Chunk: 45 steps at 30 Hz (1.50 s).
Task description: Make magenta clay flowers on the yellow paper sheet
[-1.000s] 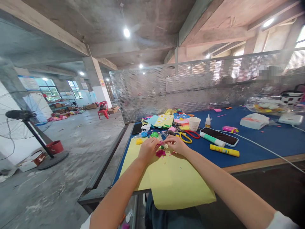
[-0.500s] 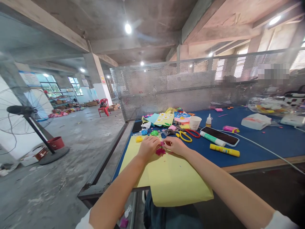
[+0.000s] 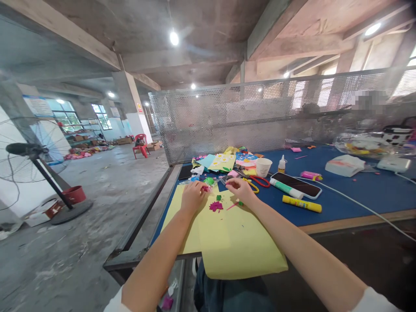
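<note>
My left hand [image 3: 192, 196] rests on the far left part of a yellow paper sheet [image 3: 234, 242], its fingers pinched on a small pink scrap [image 3: 205, 189]. My right hand [image 3: 239, 190] hovers over the sheet's far edge with fingers curled; what they hold is too small to name. Between the hands, a magenta paper flower [image 3: 216, 206] lies on the yellow sheet, with small green bits [image 3: 219, 197] beside it.
On the blue table [image 3: 357, 190]: yellow glue stick [image 3: 301, 203], green-white glue stick [image 3: 287, 189], phone [image 3: 297, 183], scissors [image 3: 256, 182], paper cup [image 3: 263, 167], glue bottle [image 3: 282, 164], coloured paper pile [image 3: 224, 162], white cable [image 3: 357, 201]. Perforated metal screen [image 3: 260, 112] behind; fan [image 3: 29, 151] on the floor at left.
The hands have moved apart and a little farther away. The magenta flower, held between them before, now lies alone on the yellow sheet.
</note>
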{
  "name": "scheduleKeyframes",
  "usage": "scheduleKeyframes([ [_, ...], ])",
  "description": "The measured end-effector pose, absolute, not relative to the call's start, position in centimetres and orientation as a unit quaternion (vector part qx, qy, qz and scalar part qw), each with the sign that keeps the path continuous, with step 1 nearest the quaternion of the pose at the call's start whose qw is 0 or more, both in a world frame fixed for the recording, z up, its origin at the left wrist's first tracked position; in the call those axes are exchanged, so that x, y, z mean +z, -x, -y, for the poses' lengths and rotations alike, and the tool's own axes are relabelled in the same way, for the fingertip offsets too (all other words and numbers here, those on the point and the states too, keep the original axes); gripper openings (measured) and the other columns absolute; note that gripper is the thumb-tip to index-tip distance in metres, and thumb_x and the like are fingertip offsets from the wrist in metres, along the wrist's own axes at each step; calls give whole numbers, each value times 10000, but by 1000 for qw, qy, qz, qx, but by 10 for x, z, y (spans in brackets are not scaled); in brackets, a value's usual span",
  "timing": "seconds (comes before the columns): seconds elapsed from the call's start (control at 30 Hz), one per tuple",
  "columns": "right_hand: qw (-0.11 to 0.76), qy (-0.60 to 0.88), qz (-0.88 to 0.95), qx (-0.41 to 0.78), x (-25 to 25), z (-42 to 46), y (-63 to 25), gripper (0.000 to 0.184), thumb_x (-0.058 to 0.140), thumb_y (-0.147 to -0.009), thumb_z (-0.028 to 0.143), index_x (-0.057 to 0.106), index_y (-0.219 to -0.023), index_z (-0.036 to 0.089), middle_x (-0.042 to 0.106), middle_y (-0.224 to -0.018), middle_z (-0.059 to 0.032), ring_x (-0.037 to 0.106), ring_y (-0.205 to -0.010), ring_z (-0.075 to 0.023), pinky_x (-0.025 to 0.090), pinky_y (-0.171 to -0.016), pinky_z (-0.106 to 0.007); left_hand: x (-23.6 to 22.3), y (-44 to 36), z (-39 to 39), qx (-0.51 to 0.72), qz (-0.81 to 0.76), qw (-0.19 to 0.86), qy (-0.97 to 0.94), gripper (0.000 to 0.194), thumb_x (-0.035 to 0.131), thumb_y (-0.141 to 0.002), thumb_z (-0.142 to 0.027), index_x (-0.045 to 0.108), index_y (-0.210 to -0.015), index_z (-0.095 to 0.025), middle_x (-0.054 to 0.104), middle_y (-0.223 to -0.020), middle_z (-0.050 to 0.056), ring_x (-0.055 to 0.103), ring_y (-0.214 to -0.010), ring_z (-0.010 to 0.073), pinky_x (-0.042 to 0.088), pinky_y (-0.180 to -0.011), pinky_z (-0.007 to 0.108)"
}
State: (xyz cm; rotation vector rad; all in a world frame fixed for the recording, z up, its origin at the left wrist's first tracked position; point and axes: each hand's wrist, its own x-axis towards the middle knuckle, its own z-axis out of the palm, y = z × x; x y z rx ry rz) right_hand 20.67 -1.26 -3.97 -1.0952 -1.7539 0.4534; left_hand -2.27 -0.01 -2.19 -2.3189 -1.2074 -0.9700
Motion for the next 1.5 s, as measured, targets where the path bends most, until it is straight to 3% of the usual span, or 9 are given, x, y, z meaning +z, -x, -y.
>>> scheduleKeyframes([
  [0.1,484,441,727,207,-39,16,-203,281,585,-907,402,635,-957,130,623,-767,-9,593,-667,-117,512,-632,-275,-23,23,1,-344,427,171,818,142,550,-837,-128,658,-865,-216,673,-885,81,619,-869,276,477,-783,413],
  [0.17,479,439,728,220,-39,17,-201,272,593,-902,396,641,-923,129,635,-786,-15,600,-682,-118,515,-646,-279,-21,21,4,-344,409,167,828,198,543,-842,-131,650,-986,-215,674,-966,89,615,-935,276,482,-820,416],
  [0.33,452,445,731,251,-40,16,-199,248,603,-909,361,633,-832,127,644,-786,-7,613,-693,-118,528,-668,-283,-14,10,15,-322,302,152,885,309,536,-896,-181,580,-1193,-252,662,-1130,57,599,-1051,211,470,-914,362],
  [0.5,429,437,738,283,-37,21,-195,203,674,-841,319,658,-768,130,659,-721,-1,613,-653,-116,523,-645,-268,-13,0,22,-291,232,150,916,159,520,-934,-233,652,-1020,-255,700,-1012,28,630,-952,176,478,-875,319],
  [0.67,427,436,728,313,-30,30,-194,219,666,-757,373,735,-795,169,703,-715,-25,587,-573,-126,466,-498,-224,-14,3,21,-310,257,160,901,214,476,-962,-306,646,-870,-215,688,-834,49,638,-840,193,491,-782,334],
  [0.87,450,432,721,303,-27,30,-194,261,612,-754,381,725,-792,150,691,-726,-42,561,-589,-127,441,-534,-234,-15,7,19,-346,283,175,877,246,471,-959,-391,623,-876,-216,692,-846,53,632,-810,202,484,-720,341],
  [1.17,448,431,718,313,-30,28,-195,312,584,-780,434,698,-817,145,660,-710,-38,511,-533,-113,407,-506,-237,-19,5,15,-368,258,170,877,224,430,-974,-214,634,-1066,-205,726,-962,60,658,-863,190,498,-758,337],
  [1.37,441,432,719,319,-32,27,-195,319,595,-778,444,705,-807,146,647,-682,-29,505,-539,-114,390,-489,-225,-18,5,16,-378,263,152,875,186,528,-942,-349,624,-859,-212,705,-814,29,654,-775,171,493,-691,292],
  [1.5,438,435,718,321,-32,27,-195,315,620,-766,450,712,-777,149,662,-712,-35,512,-550,-113,408,-500,-223,-18,5,16,-383,262,145,874,155,562,-923,-343,606,-850,-213,684,-817,30,640,-787,174,492,-676,283],
])
